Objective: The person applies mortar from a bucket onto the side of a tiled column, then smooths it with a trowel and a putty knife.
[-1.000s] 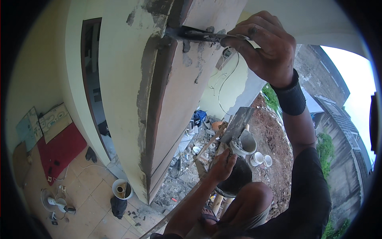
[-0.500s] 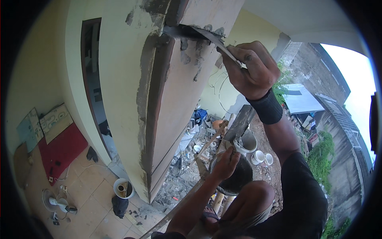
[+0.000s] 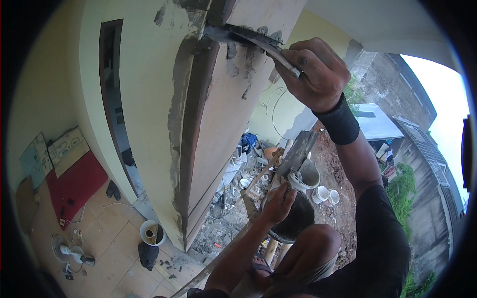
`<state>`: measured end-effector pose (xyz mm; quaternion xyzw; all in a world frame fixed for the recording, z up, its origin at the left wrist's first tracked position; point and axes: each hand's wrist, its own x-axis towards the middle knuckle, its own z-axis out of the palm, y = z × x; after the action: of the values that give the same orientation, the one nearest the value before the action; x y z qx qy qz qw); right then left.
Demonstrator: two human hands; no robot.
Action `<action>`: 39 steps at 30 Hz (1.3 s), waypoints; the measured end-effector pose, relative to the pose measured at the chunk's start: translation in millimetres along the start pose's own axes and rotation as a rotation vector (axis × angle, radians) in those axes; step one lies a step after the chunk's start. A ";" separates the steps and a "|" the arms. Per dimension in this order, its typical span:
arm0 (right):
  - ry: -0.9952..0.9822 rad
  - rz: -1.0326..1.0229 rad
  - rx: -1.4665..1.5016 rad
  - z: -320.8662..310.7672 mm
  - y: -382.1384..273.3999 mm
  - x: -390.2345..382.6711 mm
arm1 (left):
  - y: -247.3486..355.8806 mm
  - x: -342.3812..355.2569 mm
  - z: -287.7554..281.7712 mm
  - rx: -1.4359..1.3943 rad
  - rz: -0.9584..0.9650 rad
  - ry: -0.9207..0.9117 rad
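Observation:
My right hand (image 3: 318, 74) is raised and closed around a thin flat metal trowel (image 3: 279, 55). Its blade lies in a dark horizontal groove that runs across a wall column (image 3: 198, 129), near the top of the view. Wet grey mortar (image 3: 251, 62) clings around the groove and streaks down the column's face. Lower down, my left hand (image 3: 279, 203) is closed on the lower end of a flat grey rectangular trowel (image 3: 299, 149). That broad blade points up and away, above a black bucket (image 3: 293, 221); its handle is mostly hidden by my fingers.
Below me, wooden poles (image 3: 271, 251) cross near my foot and bent knee (image 3: 320, 243). Rubble (image 3: 233, 198) and white pots (image 3: 320, 193) lie on the ground. At left, a tiled floor (image 3: 107, 248) holds a white bucket (image 3: 152, 232), a fan (image 3: 69, 253) and a red cloth (image 3: 74, 186).
My right hand has moved slightly up, and the trowel blade has slid a little further left along the groove. My left hand keeps its hold, with only a small shift.

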<state>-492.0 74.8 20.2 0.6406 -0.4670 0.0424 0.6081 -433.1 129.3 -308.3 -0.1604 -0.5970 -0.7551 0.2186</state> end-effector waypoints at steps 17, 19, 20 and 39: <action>0.044 -0.021 0.026 -7.7 -15.4 3.5 | -4.3 -0.7 5.0 -0.037 -0.077 -0.051; 0.036 -0.064 0.048 -6.0 -12.3 9.3 | -2.7 -1.3 5.4 -0.049 -0.091 -0.047; 0.022 -0.048 0.033 -4.4 -11.6 11.2 | -1.9 -1.4 5.5 -0.058 -0.099 -0.044; -0.069 0.022 -0.043 -5.1 23.8 -22.9 | -14.3 1.7 2.1 -0.014 -0.062 -0.022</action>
<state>-517.7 95.8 24.9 0.6231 -0.4957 0.0168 0.6047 -442.0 133.9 -318.8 -0.1516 -0.5989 -0.7638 0.1872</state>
